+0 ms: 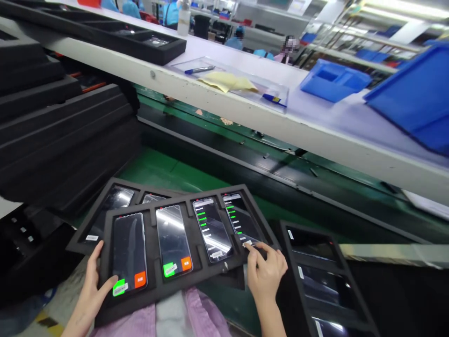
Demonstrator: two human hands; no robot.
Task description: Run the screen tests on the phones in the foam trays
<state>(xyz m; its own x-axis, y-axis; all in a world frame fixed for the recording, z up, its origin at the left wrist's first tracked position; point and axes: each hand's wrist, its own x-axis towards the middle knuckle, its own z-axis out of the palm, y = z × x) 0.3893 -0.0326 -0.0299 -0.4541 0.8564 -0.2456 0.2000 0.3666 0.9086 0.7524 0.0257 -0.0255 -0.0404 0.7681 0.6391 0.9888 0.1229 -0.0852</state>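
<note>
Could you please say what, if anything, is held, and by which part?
The left hand holds the upper black foam tray by its left edge; for the right hand, unclear.

The tray (168, 289) looked like matt black foam, and so did the stacked trays (66, 140). The phones (174, 234) had smooth, glassy faces that threw back bright glare. The desk (315, 110) showed a smooth, pale top with a soft sheen. The bins (335, 80) were blue plastic, the note (228, 81) creased yellow paper, the shirt (206, 312) soft purple cloth.
</note>
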